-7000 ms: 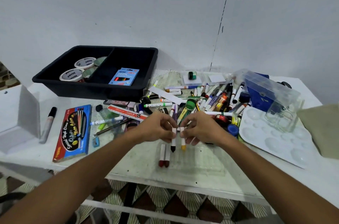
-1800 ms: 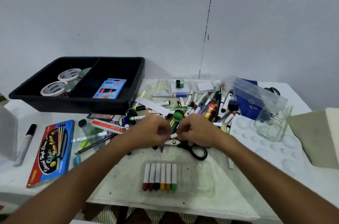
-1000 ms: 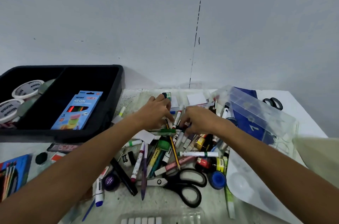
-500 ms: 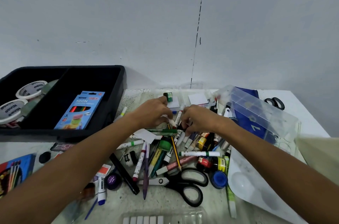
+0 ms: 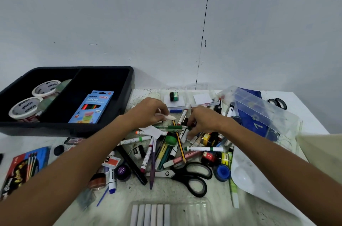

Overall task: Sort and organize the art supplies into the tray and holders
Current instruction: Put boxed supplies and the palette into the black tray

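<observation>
Left of the left hand, the blue pencil box in the black tray reads "Ninso", "NEON" and a small "12". Farther left, 2 white tape rolls read "NINSO", seen upside down. Right of the right hand, a white "1" marks the blue card under the clear box.

- Tray: black.
- Pencil box: light blue, neon print.
- Scissors: black handles.
- Paint pot: blue lid.
- Pencil: yellow and black stripes.
- Wall: plain grey.
</observation>
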A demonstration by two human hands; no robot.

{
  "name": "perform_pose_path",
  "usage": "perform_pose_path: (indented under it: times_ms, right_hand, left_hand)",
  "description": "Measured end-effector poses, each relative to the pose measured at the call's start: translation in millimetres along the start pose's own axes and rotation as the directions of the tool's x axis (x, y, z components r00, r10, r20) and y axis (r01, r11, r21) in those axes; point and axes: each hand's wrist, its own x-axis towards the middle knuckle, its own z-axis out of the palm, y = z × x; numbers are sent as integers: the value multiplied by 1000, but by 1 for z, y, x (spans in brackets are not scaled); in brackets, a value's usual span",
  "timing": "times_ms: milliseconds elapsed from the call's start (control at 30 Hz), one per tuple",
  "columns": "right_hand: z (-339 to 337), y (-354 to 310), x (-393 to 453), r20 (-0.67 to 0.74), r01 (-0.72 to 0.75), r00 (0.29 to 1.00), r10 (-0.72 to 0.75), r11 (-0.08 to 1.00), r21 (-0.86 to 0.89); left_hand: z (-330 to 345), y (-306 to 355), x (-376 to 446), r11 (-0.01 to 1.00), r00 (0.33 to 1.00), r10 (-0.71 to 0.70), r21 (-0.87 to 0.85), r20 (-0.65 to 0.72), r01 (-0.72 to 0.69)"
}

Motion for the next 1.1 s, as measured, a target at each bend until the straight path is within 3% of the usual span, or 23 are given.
perform_pose_path:
  times_ms: [233,400,667,867,967,1100]
  right_hand:
    - [4,1,0,5,6,1000,-6,998,68]
    - [-7,7,-14,0,-69,997,73,949,309]
    - [-20,-1,-54,-265,70,955,136,763,643]
    - [-6,-27,-74,-148,29,981,123,667,745]
    - [2,-45,-89,-43,-29,993,107,591,806]
    - [15,-64,-105,-53,-22,991,121,544,839]
  left_hand:
    - [3,3,-19,973,988,-134,-198,-75,117]
    - [1,9,-29,928,976,-192,-342,-107,145]
    - [-10,31,-51,781,977,-210,-593,46,196]
    - [-3,45,-72,592,977,-201,-787,68,176]
    - [0,50,-85,597,975,-215,-782,59,179]
    - [3,60,-101,598,967,-250,-777,52,196]
